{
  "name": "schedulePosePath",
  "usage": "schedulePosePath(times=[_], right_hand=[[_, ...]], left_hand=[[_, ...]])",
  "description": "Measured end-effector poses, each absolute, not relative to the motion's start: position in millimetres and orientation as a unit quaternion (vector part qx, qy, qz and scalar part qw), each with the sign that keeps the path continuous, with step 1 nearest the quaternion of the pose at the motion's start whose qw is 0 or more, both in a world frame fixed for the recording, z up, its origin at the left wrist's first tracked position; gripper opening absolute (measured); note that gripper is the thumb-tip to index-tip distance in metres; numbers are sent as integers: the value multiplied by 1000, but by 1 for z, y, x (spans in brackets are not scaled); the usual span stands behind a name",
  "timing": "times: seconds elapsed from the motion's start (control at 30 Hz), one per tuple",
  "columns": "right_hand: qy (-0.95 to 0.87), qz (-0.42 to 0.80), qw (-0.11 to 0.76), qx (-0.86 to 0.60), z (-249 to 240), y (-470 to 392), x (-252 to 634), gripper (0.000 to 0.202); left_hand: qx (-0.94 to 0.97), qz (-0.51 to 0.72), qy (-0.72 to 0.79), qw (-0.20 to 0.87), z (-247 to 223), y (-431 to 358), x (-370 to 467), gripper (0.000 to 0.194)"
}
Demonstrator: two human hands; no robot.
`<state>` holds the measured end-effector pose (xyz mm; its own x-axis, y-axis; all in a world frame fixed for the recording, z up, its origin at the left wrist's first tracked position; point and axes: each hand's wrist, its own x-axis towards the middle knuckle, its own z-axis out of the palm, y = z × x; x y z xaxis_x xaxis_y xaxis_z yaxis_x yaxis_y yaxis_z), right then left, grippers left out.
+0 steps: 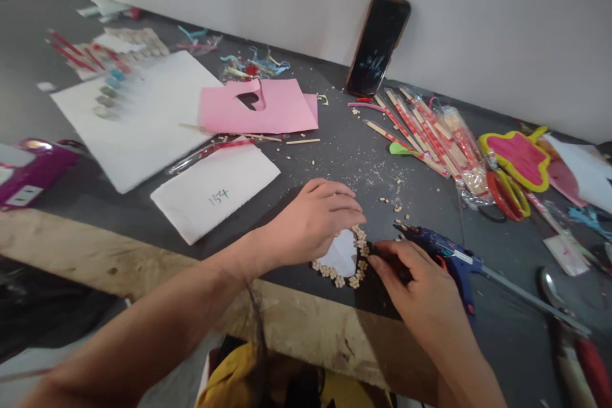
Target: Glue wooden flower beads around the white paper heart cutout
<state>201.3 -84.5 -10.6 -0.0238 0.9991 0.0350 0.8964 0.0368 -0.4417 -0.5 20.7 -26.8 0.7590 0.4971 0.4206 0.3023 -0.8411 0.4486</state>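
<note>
Near the front edge of the dark table lies a white paper shape [342,254], bordered by small pale wooden flower-like pieces [339,280]. My left hand [315,220] rests over its upper left part, fingers stretched out and covering some of the border. At its right side my right hand [415,274] has thumb and fingertips brought together by the border; whatever they pinch is too small to make out. A blue glue gun [442,247] lies just beyond my right hand, its nozzle pointing left. Loose wooden bits [398,208] are scattered above it.
A folded white paper [215,194], pink paper [282,108] and a white sheet [143,121] lie left. A phone [377,44] leans on the wall. Wrapped chopsticks [421,131], scissors [509,196] and pliers [568,344] are right. A purple object [41,169] sits far left.
</note>
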Motion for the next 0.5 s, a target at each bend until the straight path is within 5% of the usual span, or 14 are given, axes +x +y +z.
schedulePosePath(times=[0.33,0.5], right_hand=[[-531,118,300,-783,-7,-133,195,38],[-535,134,262,-792,-29,-158,201,39]], left_hand=[[844,411,307,157,-18,25,0,12],[810,447,339,169,-23,24,-1,16]])
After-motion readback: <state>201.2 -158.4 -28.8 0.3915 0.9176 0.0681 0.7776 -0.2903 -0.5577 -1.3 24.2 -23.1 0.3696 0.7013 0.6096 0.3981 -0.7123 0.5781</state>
